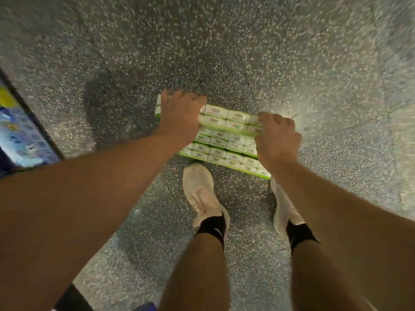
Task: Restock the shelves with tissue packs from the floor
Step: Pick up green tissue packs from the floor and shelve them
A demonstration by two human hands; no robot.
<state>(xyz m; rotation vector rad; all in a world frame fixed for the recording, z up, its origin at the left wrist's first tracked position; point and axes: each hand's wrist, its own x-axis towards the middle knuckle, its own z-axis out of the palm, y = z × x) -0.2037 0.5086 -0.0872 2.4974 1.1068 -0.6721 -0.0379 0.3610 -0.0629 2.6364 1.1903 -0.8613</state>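
Two hands work over a speckled floor (314,52). At far left, a shelf edge (33,122) carries blue packaging, blurred. Left hand (179,115): fingers curled over the left end of the top tissue pack (226,120), gripping it; a white-and-green pack end shows just beyond the fingertips. Right hand (278,138): fingers (265,118) curled around the right end of the same pack, thumb side hidden. Below the fingers, the remaining stack of tissue packs (224,153) rests on the floor. White shoes (202,194) stand just beside the stack's near edge.
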